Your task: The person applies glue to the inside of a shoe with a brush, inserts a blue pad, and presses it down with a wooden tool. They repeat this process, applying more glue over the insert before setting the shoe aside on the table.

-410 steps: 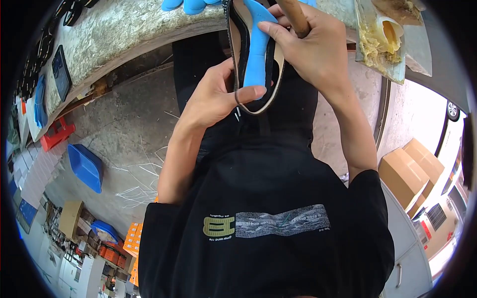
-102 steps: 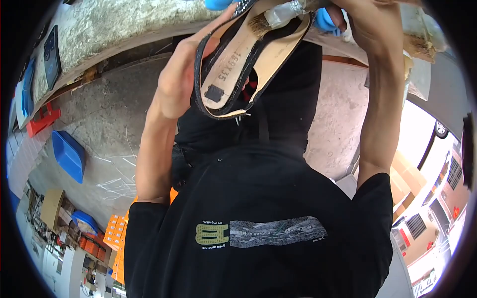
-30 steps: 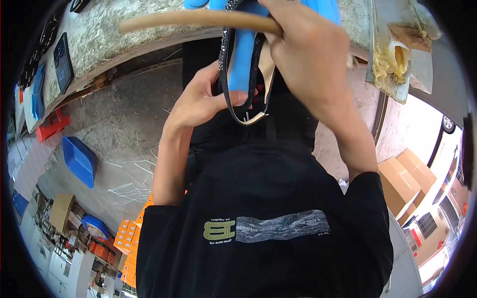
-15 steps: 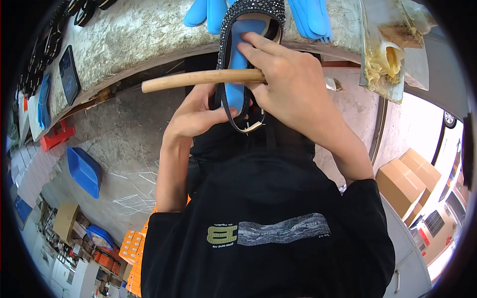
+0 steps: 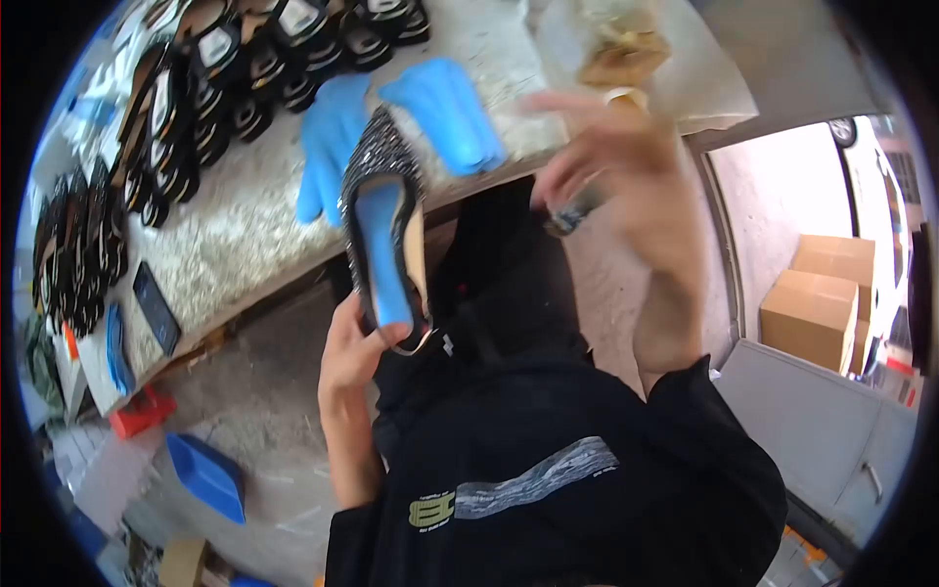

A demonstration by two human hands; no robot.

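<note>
My left hand (image 5: 354, 342) grips the heel end of a sandal (image 5: 383, 157) with a black upper covered in glittering stones. A blue insole (image 5: 383, 249) lies inside it, with my left thumb at its heel end. The toe points away from me, over the bench edge. My right hand (image 5: 626, 176) is off the shoe and smeared by motion, close to the glue-stained sheet (image 5: 704, 83). Whether its fingers hold anything cannot be made out. Two piles of blue insoles, a left pile (image 5: 328, 137) and a right pile (image 5: 450, 112), lie on the bench beyond the shoe.
Rows of black shoes (image 5: 215, 49) stand along the bench (image 5: 235, 235) at the back and left. A phone (image 5: 155, 308) lies near the bench's left edge. On the floor is a blue tray (image 5: 207, 477). Cardboard boxes (image 5: 810, 308) and a grey cabinet (image 5: 812, 430) stand at right.
My right hand has left the shoe and swung right; the wooden stick it held no longer shows. My left hand keeps the shoe, now lower and further left. The view has turned, showing more shoes.
</note>
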